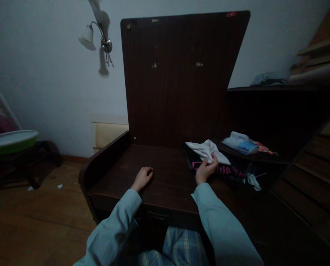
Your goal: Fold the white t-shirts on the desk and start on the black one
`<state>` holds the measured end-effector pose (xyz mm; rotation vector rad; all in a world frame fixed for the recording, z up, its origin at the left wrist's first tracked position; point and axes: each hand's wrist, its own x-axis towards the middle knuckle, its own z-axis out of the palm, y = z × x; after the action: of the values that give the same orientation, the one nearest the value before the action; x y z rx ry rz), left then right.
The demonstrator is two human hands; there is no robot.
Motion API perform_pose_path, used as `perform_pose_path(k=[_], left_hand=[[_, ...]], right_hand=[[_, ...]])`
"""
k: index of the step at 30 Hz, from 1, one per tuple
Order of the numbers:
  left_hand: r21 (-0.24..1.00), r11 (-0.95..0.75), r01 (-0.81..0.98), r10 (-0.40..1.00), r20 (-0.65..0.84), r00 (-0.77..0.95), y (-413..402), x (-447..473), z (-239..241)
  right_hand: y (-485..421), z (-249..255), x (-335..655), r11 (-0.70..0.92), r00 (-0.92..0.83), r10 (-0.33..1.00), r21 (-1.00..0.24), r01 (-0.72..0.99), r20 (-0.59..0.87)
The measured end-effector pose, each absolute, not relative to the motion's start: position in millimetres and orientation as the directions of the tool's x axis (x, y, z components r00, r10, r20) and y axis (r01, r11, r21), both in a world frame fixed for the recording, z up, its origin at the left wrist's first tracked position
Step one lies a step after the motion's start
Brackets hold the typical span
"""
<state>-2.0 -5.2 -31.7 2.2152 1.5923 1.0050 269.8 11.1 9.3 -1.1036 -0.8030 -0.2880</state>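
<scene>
My right hand (pixel 207 170) pinches the near edge of a white cloth (pixel 207 148) between thumb and fingers. The cloth lies crumpled over a black fabric item (pixel 189 154) with pink lettering, at the right side of the dark wooden desk (pixel 167 184). Whether the cloth is a garment I cannot make out. My left hand (pixel 143 178) rests on the desktop left of the middle, its fingers curled in and nothing visible in them.
A tall dark panel (pixel 178 81) stands behind the desk. On a shelf to the right lie a blue-and-white plastic packet (pixel 241 143) and a colourful item (pixel 263 147). A green basin (pixel 12 144) sits on a stool at left, below a wall lamp (pixel 88 37).
</scene>
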Motion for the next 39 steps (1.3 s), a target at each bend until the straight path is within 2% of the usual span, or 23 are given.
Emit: perform_pose_path(k=[2, 5, 8, 9, 11, 13, 17, 20, 22, 24, 26, 29, 31, 34, 37, 39], left_hand=[[0.617, -0.366, 0.697, 0.909, 0.396, 0.127, -3, -3, -35], [0.716, -0.356, 0.601, 0.907, 0.419, 0.039, -1, -3, -39], [0.753, -0.383, 0.535, 0.880, 0.473, -0.036, 1, -4, -40], [0.759, -0.390, 0.521, 0.875, 0.482, -0.048, 1, -4, -40], [0.758, -0.409, 0.508, 0.872, 0.489, -0.029, 2, -5, -39], [0.735, -0.426, 0.527, 0.874, 0.486, 0.027, 2, -6, -38], [0.688, -0.361, 0.629, 0.881, 0.472, -0.010, -1, -4, -34], [0.736, -0.318, 0.598, 0.877, 0.467, -0.108, -5, -1, -29], [0.814, -0.318, 0.487, 0.893, 0.429, -0.134, -7, 0, -25], [0.882, -0.317, 0.349, 0.893, 0.402, -0.203, -7, -1, -22], [0.915, -0.318, 0.249, 0.834, 0.395, -0.386, -7, -6, -20], [0.938, -0.289, 0.194, 0.621, 0.337, -0.708, -6, -16, -18], [0.943, -0.261, 0.205, 0.513, 0.316, -0.798, -7, -22, -18], [0.900, -0.276, 0.337, 0.502, 0.434, -0.748, -10, -21, -17], [0.802, -0.327, 0.500, 0.634, 0.579, -0.513, -13, -13, -16], [0.738, -0.363, 0.568, 0.747, 0.595, -0.296, -15, -7, -16]], right_hand=[[4, 7, 249, 0.555, 0.547, 0.230, -0.570, 0.606, 0.805], [-11, -4, 217, 0.734, 0.135, 0.352, -0.363, 0.573, 0.926], [-27, -16, 193, 0.852, -0.375, 0.419, -0.216, 0.478, 0.827], [-31, -19, 188, 0.868, -0.487, 0.427, -0.194, 0.458, 0.762], [-35, -21, 181, 0.870, -0.582, 0.448, -0.183, 0.457, 0.679], [-34, -22, 180, 0.835, -0.540, 0.504, -0.220, 0.505, 0.674], [-19, -22, 185, 0.655, -0.259, 0.683, -0.415, 0.631, 0.683], [-7, -25, 188, 0.540, -0.028, 0.709, -0.517, 0.664, 0.704], [-1, -29, 188, 0.496, 0.063, 0.689, -0.533, 0.685, 0.722], [2, -32, 187, 0.486, 0.048, 0.696, -0.519, 0.703, 0.717], [2, -35, 185, 0.528, -0.055, 0.722, -0.497, 0.689, 0.690], [-2, -37, 177, 0.644, -0.226, 0.708, -0.479, 0.597, 0.669], [-6, -36, 172, 0.696, -0.297, 0.691, -0.495, 0.520, 0.659], [-7, -30, 170, 0.663, -0.218, 0.730, -0.593, 0.457, 0.648], [-1, -27, 179, 0.555, 0.110, 0.764, -0.734, 0.392, 0.636], [8, -28, 189, 0.491, 0.339, 0.750, -0.821, 0.289, 0.568]])
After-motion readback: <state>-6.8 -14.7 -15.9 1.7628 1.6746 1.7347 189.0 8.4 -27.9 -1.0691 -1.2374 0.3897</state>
